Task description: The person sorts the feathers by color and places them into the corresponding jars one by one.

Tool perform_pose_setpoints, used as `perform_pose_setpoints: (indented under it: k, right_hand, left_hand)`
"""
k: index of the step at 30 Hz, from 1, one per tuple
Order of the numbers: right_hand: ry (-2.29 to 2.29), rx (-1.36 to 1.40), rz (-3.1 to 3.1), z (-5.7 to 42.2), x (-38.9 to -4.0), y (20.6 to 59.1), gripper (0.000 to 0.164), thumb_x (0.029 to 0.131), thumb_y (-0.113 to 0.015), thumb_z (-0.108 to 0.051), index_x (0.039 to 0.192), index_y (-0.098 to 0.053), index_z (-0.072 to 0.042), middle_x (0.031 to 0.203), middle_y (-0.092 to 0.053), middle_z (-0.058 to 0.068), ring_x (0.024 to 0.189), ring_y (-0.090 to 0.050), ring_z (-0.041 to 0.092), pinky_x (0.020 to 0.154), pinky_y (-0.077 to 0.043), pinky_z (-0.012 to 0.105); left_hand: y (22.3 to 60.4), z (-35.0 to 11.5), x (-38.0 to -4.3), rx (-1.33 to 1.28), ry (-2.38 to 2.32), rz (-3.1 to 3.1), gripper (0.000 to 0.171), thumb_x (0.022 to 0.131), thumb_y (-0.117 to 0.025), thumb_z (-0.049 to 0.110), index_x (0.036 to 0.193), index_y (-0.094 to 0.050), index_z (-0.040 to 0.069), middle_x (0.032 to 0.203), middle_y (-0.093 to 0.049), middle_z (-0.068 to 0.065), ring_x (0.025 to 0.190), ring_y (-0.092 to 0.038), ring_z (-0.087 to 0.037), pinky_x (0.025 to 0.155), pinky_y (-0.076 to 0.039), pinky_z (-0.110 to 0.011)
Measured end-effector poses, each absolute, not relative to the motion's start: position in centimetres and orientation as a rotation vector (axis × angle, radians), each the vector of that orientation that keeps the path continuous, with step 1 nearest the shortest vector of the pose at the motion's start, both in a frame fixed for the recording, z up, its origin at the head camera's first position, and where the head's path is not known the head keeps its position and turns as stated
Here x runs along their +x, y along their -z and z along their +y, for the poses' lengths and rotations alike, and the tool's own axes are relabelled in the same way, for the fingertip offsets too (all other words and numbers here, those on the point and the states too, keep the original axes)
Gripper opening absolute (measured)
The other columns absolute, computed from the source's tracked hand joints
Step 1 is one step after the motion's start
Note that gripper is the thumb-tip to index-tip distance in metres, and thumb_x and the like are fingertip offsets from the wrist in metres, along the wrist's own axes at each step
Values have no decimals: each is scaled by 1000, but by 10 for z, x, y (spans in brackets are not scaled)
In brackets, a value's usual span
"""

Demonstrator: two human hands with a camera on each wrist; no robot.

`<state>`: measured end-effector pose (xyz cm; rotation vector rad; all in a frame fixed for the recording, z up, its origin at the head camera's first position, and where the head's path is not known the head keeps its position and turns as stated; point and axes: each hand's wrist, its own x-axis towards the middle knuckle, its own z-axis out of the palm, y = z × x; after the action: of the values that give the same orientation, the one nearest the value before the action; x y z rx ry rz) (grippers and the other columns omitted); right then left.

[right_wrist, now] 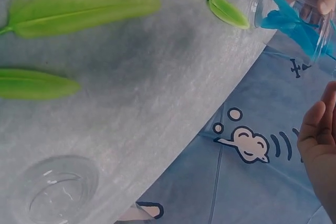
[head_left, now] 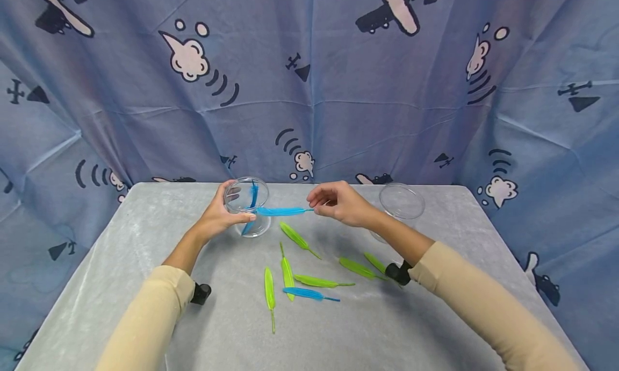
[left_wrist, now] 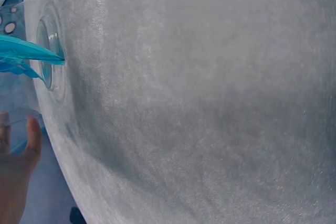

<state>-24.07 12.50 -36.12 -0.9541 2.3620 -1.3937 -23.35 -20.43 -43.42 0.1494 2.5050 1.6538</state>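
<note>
My left hand grips a clear cup at the back left of the table, thumb on the near side. Inside the cup stand blue feathers, their lower ends near its base in the left wrist view. Between thumb and fingertips, my right hand pinches the quill of another blue feather. That feather lies level, with its vane end overlapping the cup's near side, below the rim. One more blue feather rests on the table, partly across a green feather.
A second clear cup stands at the back right, partly behind my right forearm. Several green feathers are scattered over the middle of the grey-covered table. A blue patterned curtain hangs behind the table's back edge.
</note>
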Motion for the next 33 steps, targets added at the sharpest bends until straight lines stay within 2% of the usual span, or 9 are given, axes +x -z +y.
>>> perform_pose_setpoints:
  k: [8,15,23,33]
  right_hand:
    - [1397,-986,2376,126,-242,355,18,89,-67,9,106,-69,4,98,-71,15,89,-67,26,73,-55,27]
    - [1390,-1000,2394,117,-245,349,17,90,-66,6,106,-69,3,97,-71,13,88,-67,25,76,-55,33]
    - [1441,-1021,2396,94,-246,346,17,89,-66,8,106,-69,5,99,-70,20,87,-67,25,77,-56,33]
    - [1346,-1008,2503,68,-254,347,14,89,-69,4,103,-69,1,97,-70,14,85,-65,20,79,-56,34]
  left_hand:
    - [431,-205,-232,174,-1672,2482,108,83,-83,23,158,-6,18,161,-22,-19,147,-20,-41,109,-35,-60]
    - [405,-197,-219,166,-1669,2446,102,86,-78,11,157,-6,8,160,-19,-25,147,-17,-45,110,-33,-61]
    - [433,-205,-232,175,-1687,2470,108,84,-83,21,159,-5,17,161,-21,-19,148,-20,-40,108,-37,-58]
    - [435,-204,-235,157,-1688,2483,108,82,-84,21,158,-7,16,160,-23,-18,147,-22,-37,110,-36,-57]
